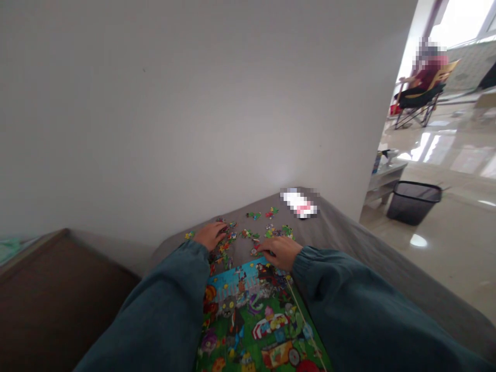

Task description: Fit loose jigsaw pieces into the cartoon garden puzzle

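A brightly coloured jigsaw puzzle (pixel 242 305) with cartoon figures, a fence and green ground lies in front of me, between my forearms. Beyond its top edge, loose jigsaw pieces (pixel 225 251) are scattered on the grey cloth. My left hand (pixel 210 235) rests at the left side of these pieces, its fingers slightly curled and apart over them. My right hand (pixel 279 251) is just above the puzzle's top right corner. Its fingertips come together on a small jigsaw piece (pixel 254 250), partly covered by them.
More pieces (pixel 253 215) lie farther back, near a phone (pixel 300 202) with a lit, blurred screen. A white wall (pixel 232 103) rises behind the grey-covered surface (pixel 333 227). A brown panel (pixel 58 294) stands left. On the right are a bin (pixel 414 202) and a seated person (pixel 426 77).
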`<state>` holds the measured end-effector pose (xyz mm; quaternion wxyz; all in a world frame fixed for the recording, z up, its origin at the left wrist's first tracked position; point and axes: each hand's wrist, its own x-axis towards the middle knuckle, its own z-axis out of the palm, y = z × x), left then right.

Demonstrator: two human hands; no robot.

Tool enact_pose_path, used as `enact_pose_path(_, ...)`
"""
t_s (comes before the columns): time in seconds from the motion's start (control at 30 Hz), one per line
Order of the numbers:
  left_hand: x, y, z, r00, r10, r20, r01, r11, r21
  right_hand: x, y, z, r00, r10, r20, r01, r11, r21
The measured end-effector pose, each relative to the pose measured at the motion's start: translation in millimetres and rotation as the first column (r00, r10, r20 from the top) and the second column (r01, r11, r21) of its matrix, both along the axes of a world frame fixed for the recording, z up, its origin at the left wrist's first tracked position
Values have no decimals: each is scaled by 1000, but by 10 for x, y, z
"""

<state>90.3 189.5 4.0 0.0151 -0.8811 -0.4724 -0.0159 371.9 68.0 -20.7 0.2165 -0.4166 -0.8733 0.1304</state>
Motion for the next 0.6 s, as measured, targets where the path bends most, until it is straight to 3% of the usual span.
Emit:
enact_pose_path(0.13,7,90,-66,1000,-12,-25,12,1000,-1,2,6,0,1000,3,2,-3,1000,-3)
enact_pose_path(0.33,-75,158,-44,998,46,-42,-47,999,-8,9,1,4,1000,-10,21,11,1000,-10)
enact_pose_path(0.6,-192,196,158,985,164,-61,-166,986,-28,20,-5,20,1000,3,7,-3,1000,-9)
